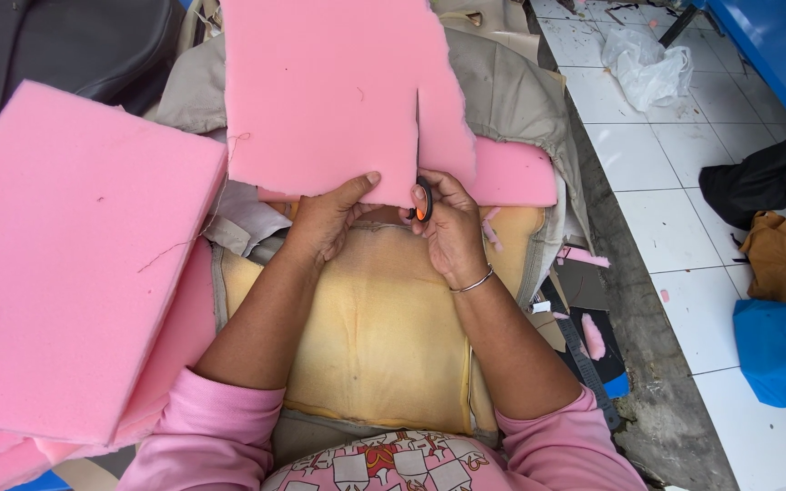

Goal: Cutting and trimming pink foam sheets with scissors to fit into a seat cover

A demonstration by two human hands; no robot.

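Scissors [422, 199] mostly hidden: only black-and-orange handle visible in my right hand [448, 227], grip closed around it; blades hidden in the slit. Left hand [327, 218] pinched the foam sheet [329, 91] by its lower edge. Beneath lay yellow cushion [384, 327]; white tiled floor [666, 173] to the right.

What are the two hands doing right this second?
Left hand: closed on the near edge of the pink foam sheet, thumb on top.
Right hand: closed on scissors with black and orange handles, cutting into the sheet.
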